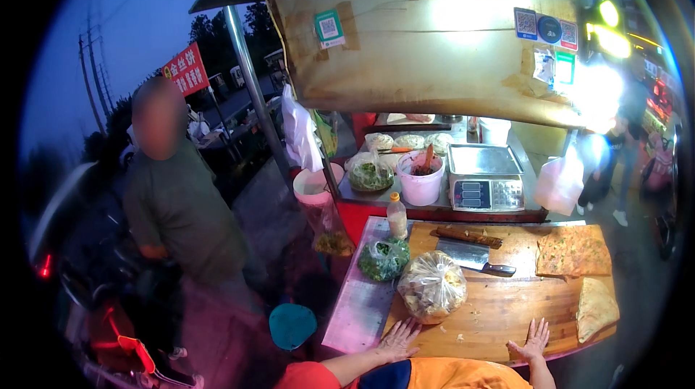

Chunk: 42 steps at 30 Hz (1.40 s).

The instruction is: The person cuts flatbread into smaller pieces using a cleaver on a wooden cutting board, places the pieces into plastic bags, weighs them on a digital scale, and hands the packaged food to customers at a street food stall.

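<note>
My left hand [398, 340] rests with fingers spread at the near left edge of a wooden cutting board [507, 309]. Near the board's front edge, to the right, my right hand [533, 342] lies open too; neither holds anything. Just beyond my left hand sits a knotted clear plastic bag of food pieces [432, 286]. Behind it a cleaver [463, 253] lies flat, its dark handle to the right, beside a brown stick-like piece [469, 236]. A large flat piece of flatbread [573, 251] covers the far right corner. A pale folded wedge of flatbread [598, 309] lies nearer, right of my right hand.
Left of the bag are a bag of chopped greens [384, 259] and a bottle [397, 217]. Beyond stand a digital scale [486, 178], a white bucket [421, 180] and bagged greens [371, 174]. A person [184, 201] stands at left, near a teal stool [292, 326].
</note>
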### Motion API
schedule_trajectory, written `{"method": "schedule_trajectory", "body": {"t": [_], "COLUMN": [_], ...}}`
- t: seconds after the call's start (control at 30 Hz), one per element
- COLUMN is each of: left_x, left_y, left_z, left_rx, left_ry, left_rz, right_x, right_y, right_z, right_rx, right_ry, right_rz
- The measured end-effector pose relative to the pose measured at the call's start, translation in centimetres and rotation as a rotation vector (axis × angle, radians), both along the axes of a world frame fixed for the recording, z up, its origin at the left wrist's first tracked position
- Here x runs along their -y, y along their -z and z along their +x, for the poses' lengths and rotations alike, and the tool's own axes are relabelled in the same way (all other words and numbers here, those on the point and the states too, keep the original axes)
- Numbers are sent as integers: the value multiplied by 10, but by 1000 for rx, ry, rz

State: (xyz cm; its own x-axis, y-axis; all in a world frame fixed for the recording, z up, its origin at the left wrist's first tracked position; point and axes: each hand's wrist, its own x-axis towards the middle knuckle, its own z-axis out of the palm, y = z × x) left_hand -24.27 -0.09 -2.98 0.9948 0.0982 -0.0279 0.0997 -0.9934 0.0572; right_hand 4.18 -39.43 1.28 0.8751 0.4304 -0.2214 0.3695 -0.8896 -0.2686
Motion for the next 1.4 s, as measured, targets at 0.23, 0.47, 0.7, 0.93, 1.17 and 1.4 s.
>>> {"method": "schedule_trajectory", "body": {"t": [0.23,0.47,0.7,0.93,1.17,1.4], "left_x": [1,3,7,-19,-17,-23], "left_y": [-12,0,-20,31,43,53], "left_z": [-3,-6,-8,0,18,21], "left_rx": [58,93,-67,378,550,553], "left_ry": [-3,-37,-71,-36,-146,-147], "left_rz": [-51,-84,7,-265,-244,-217], "right_x": [-1,-3,-10,-17,-23,-34], "right_y": [3,6,17,26,39,46], "right_z": [-1,-1,2,-1,5,7], "right_rx": [11,30,89,216,360,415], "right_ry": [12,-10,37,162,338,409], "right_rz": [-39,-29,-6,13,23,36]}}
